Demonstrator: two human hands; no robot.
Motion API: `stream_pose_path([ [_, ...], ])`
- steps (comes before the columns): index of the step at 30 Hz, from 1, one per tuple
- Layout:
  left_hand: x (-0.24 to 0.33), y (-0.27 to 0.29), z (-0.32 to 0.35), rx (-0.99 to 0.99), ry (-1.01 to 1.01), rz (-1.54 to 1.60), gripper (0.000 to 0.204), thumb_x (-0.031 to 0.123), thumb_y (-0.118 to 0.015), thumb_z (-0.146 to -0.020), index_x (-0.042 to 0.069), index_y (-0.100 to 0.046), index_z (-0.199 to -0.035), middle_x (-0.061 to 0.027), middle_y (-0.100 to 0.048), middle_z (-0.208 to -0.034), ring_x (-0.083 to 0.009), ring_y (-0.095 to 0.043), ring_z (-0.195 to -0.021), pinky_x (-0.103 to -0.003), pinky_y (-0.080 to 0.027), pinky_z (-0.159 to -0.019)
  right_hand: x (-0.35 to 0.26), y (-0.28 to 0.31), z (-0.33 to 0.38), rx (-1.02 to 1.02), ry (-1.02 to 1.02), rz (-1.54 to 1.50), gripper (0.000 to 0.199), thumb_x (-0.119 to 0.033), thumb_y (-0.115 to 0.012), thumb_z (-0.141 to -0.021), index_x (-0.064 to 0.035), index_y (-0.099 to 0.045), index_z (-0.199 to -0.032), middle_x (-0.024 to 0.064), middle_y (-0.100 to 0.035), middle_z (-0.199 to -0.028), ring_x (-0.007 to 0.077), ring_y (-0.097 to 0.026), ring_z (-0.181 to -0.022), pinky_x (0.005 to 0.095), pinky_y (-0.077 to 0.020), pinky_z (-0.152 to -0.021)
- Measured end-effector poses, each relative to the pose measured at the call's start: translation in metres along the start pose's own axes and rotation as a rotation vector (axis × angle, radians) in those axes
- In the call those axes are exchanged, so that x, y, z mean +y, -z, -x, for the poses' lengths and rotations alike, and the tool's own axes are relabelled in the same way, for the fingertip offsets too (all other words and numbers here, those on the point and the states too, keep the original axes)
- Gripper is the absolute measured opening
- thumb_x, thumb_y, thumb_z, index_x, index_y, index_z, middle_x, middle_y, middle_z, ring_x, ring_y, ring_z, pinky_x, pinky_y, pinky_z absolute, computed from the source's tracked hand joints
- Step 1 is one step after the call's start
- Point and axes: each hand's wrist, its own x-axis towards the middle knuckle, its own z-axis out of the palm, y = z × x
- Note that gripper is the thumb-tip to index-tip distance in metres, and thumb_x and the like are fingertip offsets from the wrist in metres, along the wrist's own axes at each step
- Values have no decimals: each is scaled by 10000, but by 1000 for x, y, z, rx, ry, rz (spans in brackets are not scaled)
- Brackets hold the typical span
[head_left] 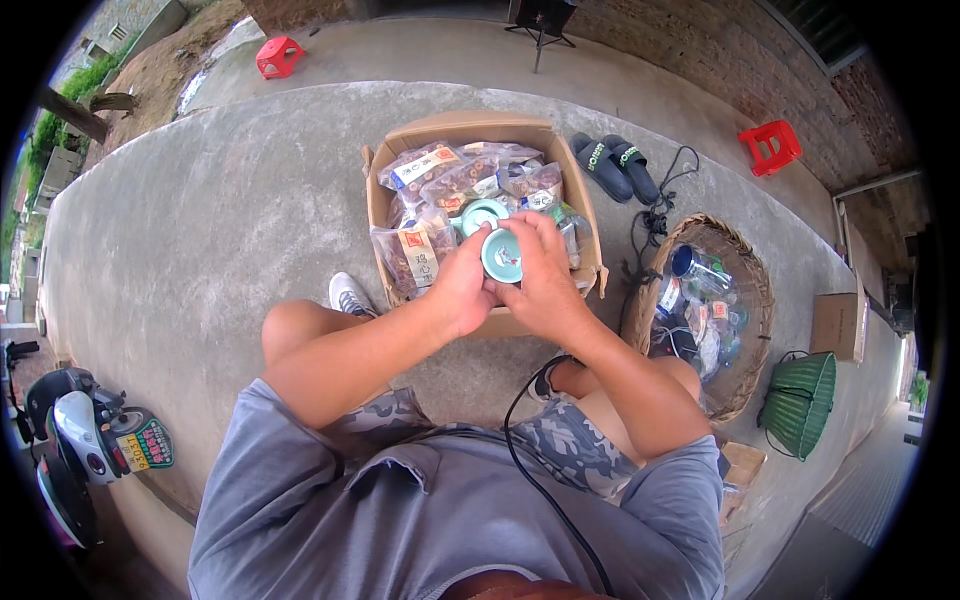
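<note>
Over an open cardboard box (470, 128), both of my hands are close together around small turquoise ceramic ware. My left hand (463, 288) is closed with its thumb on a round turquoise pot (483, 212), partly hidden by the fingers. A small turquoise cup (502, 258), with a little red and white figure inside, faces up in the closed fingers of my right hand (540, 280). Clear bags of dried reddish-brown ring slices (465, 185) fill the box around them. A greenish clear plastic item (570, 228) lies at the box's right side.
Right of the box stands a wicker basket (765, 300) with jars and plastic packs. Dark slippers (618, 168) and a black cord (655, 222) lie near it. A green basket (800, 405), red stools (278, 57) and a scooter (95, 430) are farther off.
</note>
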Motion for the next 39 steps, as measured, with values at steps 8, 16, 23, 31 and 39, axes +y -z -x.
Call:
stream_pose_path([
  [8,-5,5,-10,-44,-5,46,357,424,-502,-1120,137,-588,-1313,-38,-700,-1221,-204,-692,-1069,-386,-583,-852,2,4,1,-114,-287,-66,849,-302,-924,-785,-13,-405,-1393,298,-649,-1243,485,-650,-1173,537,-504,-1002],
  [16,23,-6,6,-92,-251,-105,282,257,-707,-1040,88,-600,-1239,-36,-677,-1145,-165,-661,-1036,-316,-541,-765,-7,13,-5,-68,-251,-138,835,-303,-925,-794,-12,-419,-1392,298,-664,-1227,480,-669,-1155,523,-533,-967],
  [23,40,-6,2,-235,-311,-199,320,284,-641,-1081,77,-603,-1322,-79,-665,-1255,-205,-640,-1185,-417,-549,-1012,-2,24,-12,129,-273,-458,661,-156,-855,-845,-25,-499,-1386,177,-654,-1256,283,-662,-1158,412,-530,-992],
  [31,60,-31,-15,-395,-253,-326,383,317,-436,-1152,54,-544,-1409,-131,-590,-1397,-247,-644,-1241,-444,-585,-1058,12,50,-58,152,-441,-932,575,-173,-783,-952,-43,-473,-1419,90,-604,-1241,158,-601,-1133,315,-525,-921],
  [39,61,-30,-22,-109,-259,-432,484,561,-478,-1105,107,-625,-1188,-28,-694,-969,-150,-663,-779,-279,-483,-621,26,53,-59,128,-641,-1051,515,-278,-763,-994,-67,-476,-1367,64,-602,-1135,110,-565,-818,274,-457,-645],
])
